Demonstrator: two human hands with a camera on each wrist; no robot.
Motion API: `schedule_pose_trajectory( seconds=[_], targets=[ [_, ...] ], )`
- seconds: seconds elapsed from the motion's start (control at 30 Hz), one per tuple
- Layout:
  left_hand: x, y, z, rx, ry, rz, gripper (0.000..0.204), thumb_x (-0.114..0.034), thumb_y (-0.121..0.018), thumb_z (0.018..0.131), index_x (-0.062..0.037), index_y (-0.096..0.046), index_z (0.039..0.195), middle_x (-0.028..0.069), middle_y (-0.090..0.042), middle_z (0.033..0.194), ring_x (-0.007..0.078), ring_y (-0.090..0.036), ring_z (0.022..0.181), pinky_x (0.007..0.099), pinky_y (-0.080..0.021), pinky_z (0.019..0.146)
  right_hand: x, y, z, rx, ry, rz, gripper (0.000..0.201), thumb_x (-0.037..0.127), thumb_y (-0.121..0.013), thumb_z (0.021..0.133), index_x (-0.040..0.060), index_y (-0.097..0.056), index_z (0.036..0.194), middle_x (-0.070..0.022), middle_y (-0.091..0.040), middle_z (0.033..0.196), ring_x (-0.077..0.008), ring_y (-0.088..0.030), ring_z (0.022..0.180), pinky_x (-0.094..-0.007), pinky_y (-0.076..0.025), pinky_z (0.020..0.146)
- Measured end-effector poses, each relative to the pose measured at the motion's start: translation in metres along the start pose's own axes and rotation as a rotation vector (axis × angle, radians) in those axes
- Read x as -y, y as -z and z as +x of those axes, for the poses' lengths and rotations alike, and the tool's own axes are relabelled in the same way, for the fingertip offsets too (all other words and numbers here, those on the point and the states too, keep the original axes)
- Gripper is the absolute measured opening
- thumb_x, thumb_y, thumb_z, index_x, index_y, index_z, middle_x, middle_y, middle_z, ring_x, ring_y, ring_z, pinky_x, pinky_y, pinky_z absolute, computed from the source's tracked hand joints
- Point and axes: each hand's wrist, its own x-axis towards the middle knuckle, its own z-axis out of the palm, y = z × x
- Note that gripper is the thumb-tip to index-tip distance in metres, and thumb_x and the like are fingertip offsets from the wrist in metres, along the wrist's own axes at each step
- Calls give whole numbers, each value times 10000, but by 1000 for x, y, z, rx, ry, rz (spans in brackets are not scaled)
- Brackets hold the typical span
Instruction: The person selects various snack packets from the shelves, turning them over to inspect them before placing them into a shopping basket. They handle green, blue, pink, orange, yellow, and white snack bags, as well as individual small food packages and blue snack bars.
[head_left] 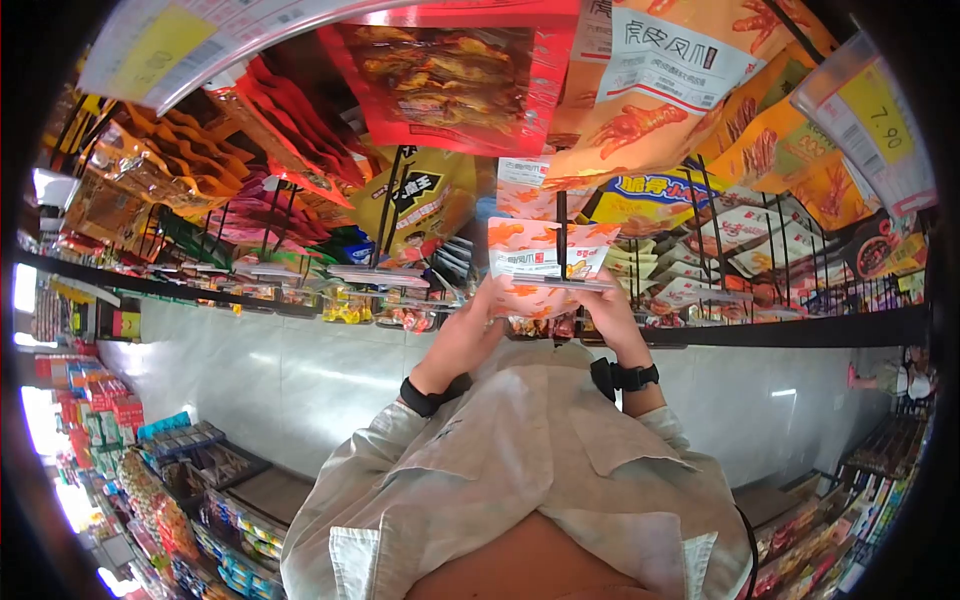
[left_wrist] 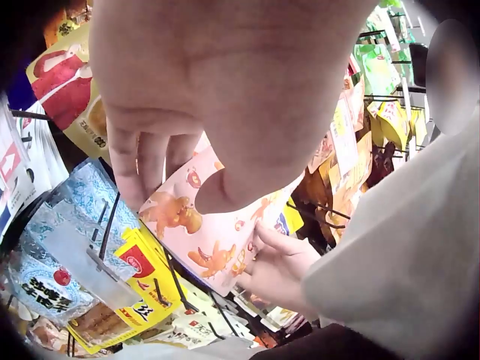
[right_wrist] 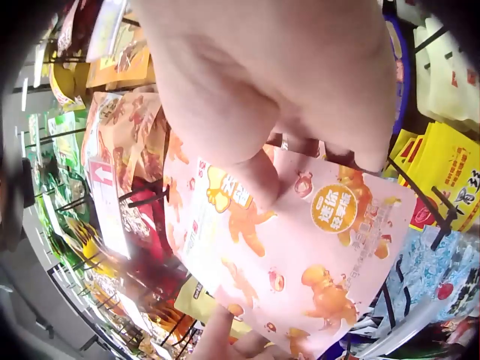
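A pink snack bag with orange printed pictures (head_left: 520, 262) is held between both hands, in front of the rack's hooks. The left hand (head_left: 468, 335) grips its left side; in the left wrist view that hand's (left_wrist: 232, 97) thumb lies on the pink bag (left_wrist: 217, 225), its fingers behind. The right hand (head_left: 615, 315) holds the right side; in the right wrist view its (right_wrist: 262, 82) thumb presses on the front of the pink bag (right_wrist: 285, 247), fingers at the far side. A price-tag holder crosses the bag in the head view.
Hanging snack bags surround the hands: a red bag (head_left: 450, 85), an orange bag (head_left: 640, 90) and a yellow-green bag (head_left: 415, 205). Metal hooks jut out among them. A price tag (head_left: 875, 115) hangs at the upper right. Grey floor (head_left: 330, 370) and low shelves lie behind the person.
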Motion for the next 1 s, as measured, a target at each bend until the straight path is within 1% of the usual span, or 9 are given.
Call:
schedule_pose_trajectory(
  seconds=[0.17,0.27,0.43,0.53,0.63,0.77,0.87,0.9,1.0],
  targets=[
    [-6,-2,29,-141,-55,-9,878,-90,-659,899,-45,-157,1618,300,-616,1283,482,-635,1113,480,-544,907,19,1,31,-17,-131,155,232,80,-625,1004,27,-589,1227,-31,-702,1049,-104,-641,982,-287,-517,912],
    [-16,12,53,-191,-95,138,944,-58,-662,886,-57,-93,1639,261,-549,1404,379,-633,1193,430,-529,967,6,0,64,-251,160,-9,204,113,-655,1000,15,-594,1169,-27,-687,1003,-109,-623,936,-288,-513,898],
    [-30,33,48,-533,-120,72,680,-41,-683,883,-26,-406,1504,220,-577,1298,323,-618,1121,404,-510,921,-16,9,86,-650,303,26,299,97,-691,970,8,-551,1219,-85,-617,1185,-152,-587,1115,-299,-473,965],
    [20,47,20,-707,-166,243,629,-56,-712,868,-4,-461,1442,198,-556,1302,314,-610,1057,405,-489,939,-12,12,53,-579,323,65,320,95,-678,969,14,-534,1243,-85,-607,1178,-157,-581,1123,-298,-466,992],
    [18,65,7,-1043,129,-81,557,-95,-743,866,11,-510,1360,199,-563,1220,352,-595,1074,419,-472,967,5,14,14,-380,38,143,279,91,-635,980,38,-560,1243,-68,-612,1147,-142,-602,1059,-296,-503,950],
    [40,103,13,-945,45,302,469,-175,-789,862,14,-573,1232,201,-597,1155,349,-600,1042,414,-470,936,2,-2,-23,-313,-162,112,219,118,-625,996,58,-615,1206,-37,-637,1077,-137,-629,988,-289,-528,900],
    [82,103,22,-635,93,-62,420,-174,-756,888,24,-566,1206,181,-652,1000,331,-642,944,409,-495,843,0,-11,-41,-250,-211,50,204,139,-627,1009,81,-628,1205,-14,-654,1057,-116,-635,991,-276,-522,898],
    [79,106,16,-534,171,-124,316,-148,-699,923,29,-556,1143,157,-657,859,295,-662,828,400,-505,753,3,-20,-48,-262,-224,52,200,142,-626,1011,84,-629,1203,-14,-656,1061,-113,-636,991,-275,-520,900],
    [37,110,13,-436,217,-237,231,-128,-656,947,23,-539,1077,147,-640,841,248,-648,776,378,-500,711,8,-33,-62,-238,-240,29,200,152,-628,1015,94,-625,1206,-15,-665,1080,-111,-635,991,-279,-516,909]
  ],
)
